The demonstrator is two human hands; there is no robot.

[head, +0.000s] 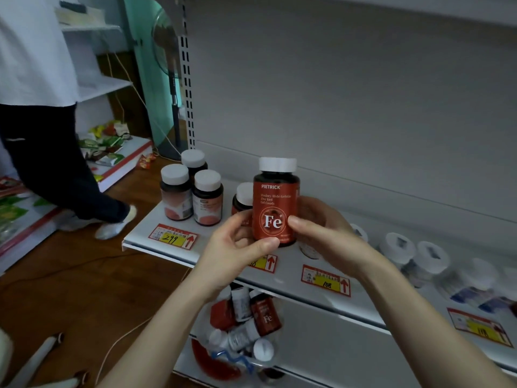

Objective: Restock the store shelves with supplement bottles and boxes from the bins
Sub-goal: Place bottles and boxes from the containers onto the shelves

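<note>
A dark bottle with a red "Fe" label and white cap [275, 203] is held upright above the white shelf [212, 242]. My left hand [240, 242] grips its lower left side and my right hand [321, 231] grips its right side. Behind it a similar red-labelled bottle [241, 198] stands on the shelf. Three white-capped bottles [193, 189] stand at the shelf's left end. Below, a bin [223, 365] holds several loose bottles, one with the same "Fe" label [264, 316].
White-capped bottles [414, 253] stand along the shelf to the right. Red and yellow price tags [173, 236] line the shelf edge. Another person's legs [70, 177] stand at the left on the wooden floor, near low shelves of snack packets [103, 144] and a floor fan [170, 88].
</note>
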